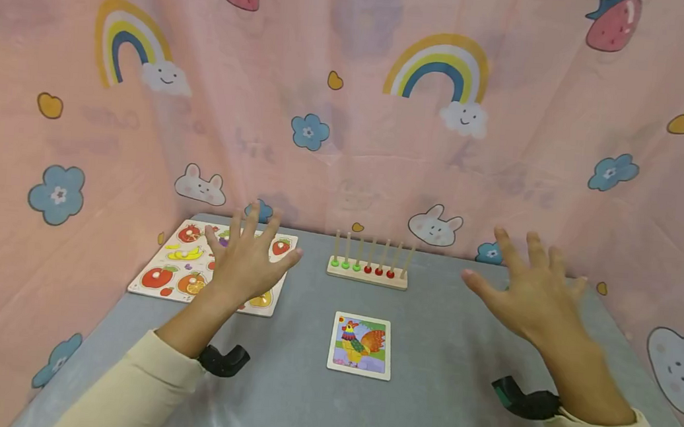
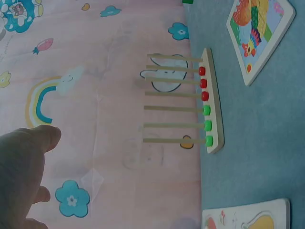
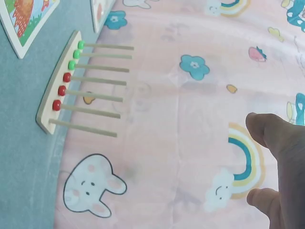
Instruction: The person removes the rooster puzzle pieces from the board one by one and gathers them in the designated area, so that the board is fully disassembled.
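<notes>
My left hand (image 1: 247, 260) is raised with fingers spread, overlapping the fruit puzzle board (image 1: 159, 291) in the head view and holding nothing. On the right, my other hand (image 1: 535, 303) is also raised, fingers apart and nothing in it. Between them at the back stands a wooden peg rack (image 1: 367, 276) with upright rods. Three rods carry one green bead (image 1: 346, 265) each, three carry one red bead (image 1: 379, 271) each, and the rightmost rod is bare. Nearer the front lies a square rooster puzzle (image 1: 360, 345) in a pale frame.
Grey cloth covers the table (image 1: 293, 395). A pink printed curtain (image 1: 358, 155) hangs behind it and along both sides. Some small green thing (image 1: 507, 288) is mostly hidden behind the right hand. Black wrist mounts (image 1: 226, 361) stick out from both sleeves.
</notes>
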Demonstrator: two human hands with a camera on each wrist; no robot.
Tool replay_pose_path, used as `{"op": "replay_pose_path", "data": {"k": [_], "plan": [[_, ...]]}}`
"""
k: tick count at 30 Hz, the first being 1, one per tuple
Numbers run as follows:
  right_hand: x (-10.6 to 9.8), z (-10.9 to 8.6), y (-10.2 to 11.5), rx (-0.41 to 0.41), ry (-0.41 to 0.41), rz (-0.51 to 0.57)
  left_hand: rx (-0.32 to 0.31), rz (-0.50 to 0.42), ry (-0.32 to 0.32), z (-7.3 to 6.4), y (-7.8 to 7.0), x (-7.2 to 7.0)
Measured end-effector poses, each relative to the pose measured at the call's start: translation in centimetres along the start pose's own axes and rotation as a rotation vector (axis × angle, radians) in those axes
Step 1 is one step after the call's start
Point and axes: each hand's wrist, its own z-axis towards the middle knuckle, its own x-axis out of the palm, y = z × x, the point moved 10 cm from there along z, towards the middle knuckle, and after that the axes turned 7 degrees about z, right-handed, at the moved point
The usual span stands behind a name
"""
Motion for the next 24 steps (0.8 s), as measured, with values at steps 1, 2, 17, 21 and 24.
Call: {"op": "replay_pose_path", "data": {"k": [1, 2, 17, 21, 24], "plan": [[0.1, 0.0, 0.1, -0.003, 0.0, 0.004, 0.01, -0.001, -0.007, -0.1, -0.3, 0.1], [0.2, 0.0, 0.2, -0.005, 0.0, 0.008, 0.019, -0.003, -0.012, -0.1, -0.5, 0.2], [2.6, 0.0, 1.8, -0.056, -0.011, 0.055, 0.171, -0.065, -0.052, -1.5, -3.8, 2.9], [3.2, 0.0, 2.2, -0.064, -0.017, 0.061, 0.218, -0.075, -0.053, -1.9, -4.8, 3.6], [3.6, -0.1, 2.6, -0.079, -0.027, 0.067, 0.245, -0.077, -0.041, -2.1, -5.4, 4.2]]}}
